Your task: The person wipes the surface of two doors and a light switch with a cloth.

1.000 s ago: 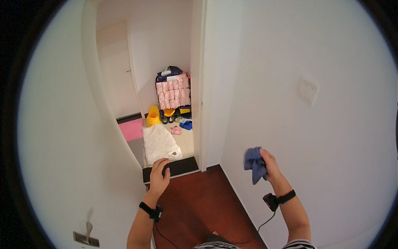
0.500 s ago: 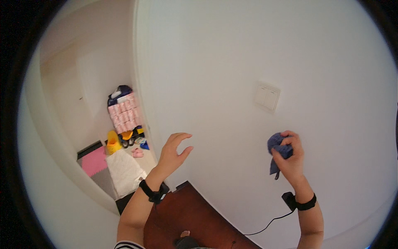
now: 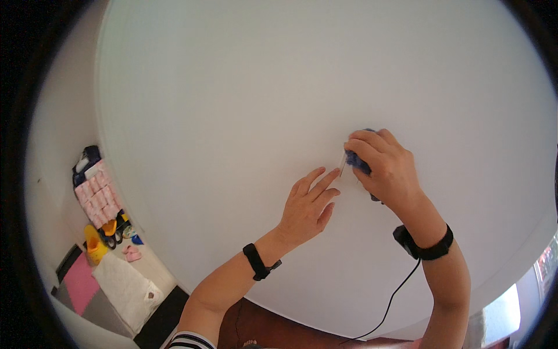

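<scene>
A bunched blue cloth (image 3: 357, 163) is gripped in my right hand (image 3: 390, 168), whose fingers curl over it against the white wall. Hand and cloth cover most of the light switch (image 3: 343, 165); only a sliver of its left edge shows. Just left of it, my left hand (image 3: 307, 205) has its fingers stretched out and holds nothing. Its fingertips come up close to the switch's lower left edge; whether they touch the wall I cannot tell.
A black cable (image 3: 400, 288) hangs from the band on my right wrist. Through the opening at left lie a white mat (image 3: 125, 291), yellow boots (image 3: 95, 247), pink slippers (image 3: 132, 253) and a stack of pink packs (image 3: 99, 195). Red-brown floor (image 3: 279, 323) shows below.
The view has turned toward the wall. My right hand has brought the blue cloth onto the light switch, and my left hand has moved close beside it, fingers straightened.
</scene>
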`<state>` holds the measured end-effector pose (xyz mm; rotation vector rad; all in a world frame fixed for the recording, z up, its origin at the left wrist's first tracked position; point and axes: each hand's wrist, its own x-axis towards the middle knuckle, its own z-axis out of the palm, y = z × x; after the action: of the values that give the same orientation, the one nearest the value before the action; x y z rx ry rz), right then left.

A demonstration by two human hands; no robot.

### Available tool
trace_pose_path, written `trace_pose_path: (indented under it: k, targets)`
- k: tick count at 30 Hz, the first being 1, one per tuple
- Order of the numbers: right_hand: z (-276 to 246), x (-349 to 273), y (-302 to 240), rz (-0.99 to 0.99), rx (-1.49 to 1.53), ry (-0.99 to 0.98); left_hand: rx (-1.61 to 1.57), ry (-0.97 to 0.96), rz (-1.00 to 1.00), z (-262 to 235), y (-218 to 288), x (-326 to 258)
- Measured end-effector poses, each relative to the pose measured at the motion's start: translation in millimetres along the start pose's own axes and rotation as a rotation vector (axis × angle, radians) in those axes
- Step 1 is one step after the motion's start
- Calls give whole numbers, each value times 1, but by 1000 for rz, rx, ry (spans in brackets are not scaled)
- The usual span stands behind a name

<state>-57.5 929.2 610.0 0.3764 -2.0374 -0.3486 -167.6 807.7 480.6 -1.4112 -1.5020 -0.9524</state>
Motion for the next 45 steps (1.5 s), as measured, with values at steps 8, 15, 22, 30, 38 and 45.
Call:
trace_pose_path:
  k: [8, 15, 22, 30, 38, 45]
  targets:
    - [-30, -31, -16, 120, -331, -90, -126, 34, 32, 13, -6, -11]
    - [-17, -21, -28, 226, -149, 78, -165, 62, 75, 22, -6, -12]
    - [-27, -27, -11, 256, -326, -52, -162, 70, 73, 28, -4, -5]
    - [-28, -16, -33, 287, -265, 59, -189, 75, 47, 18, -10, -4]
    - [-32, -24, -18, 285, -537, 49, -235, 96, 46, 9, -13, 1]
    - [-28, -25, -28, 304, -393, 207, -249, 49, 43, 9, -12, 1]
